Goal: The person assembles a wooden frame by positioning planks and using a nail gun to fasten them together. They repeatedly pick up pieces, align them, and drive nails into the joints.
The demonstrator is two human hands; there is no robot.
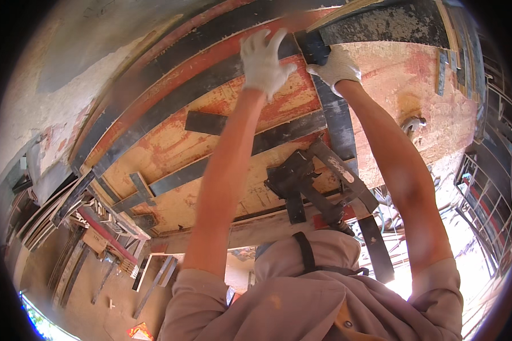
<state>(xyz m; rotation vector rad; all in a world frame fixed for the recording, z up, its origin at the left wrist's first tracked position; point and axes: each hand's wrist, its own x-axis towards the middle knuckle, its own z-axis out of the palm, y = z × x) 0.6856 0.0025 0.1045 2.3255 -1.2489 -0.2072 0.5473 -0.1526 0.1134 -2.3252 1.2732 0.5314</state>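
My left hand [264, 63], in a white knit glove, reaches over a long dark strip of board [210, 74] on the far part of the work surface. Its fingers are spread, with nothing visible in them. Just to its right my right hand [337, 69], gloved the same way, lies at the edge of a dark crosswise strip [331, 113]. The thumb stretches out over this strip, while the other fingers show only in part. Beyond the right hand is a wide, worn dark board [387, 25] with a pale plywood edge.
The reddish, worn wooden surface [290, 85] carries several dark strips and a short offcut [206, 122]. A dark tool-like object [293, 173] lies nearer, among loose strips. Stacked boards [45, 210] stand at left, metal racks [489, 193] at right. A small object [413, 124] rests right of my arm.
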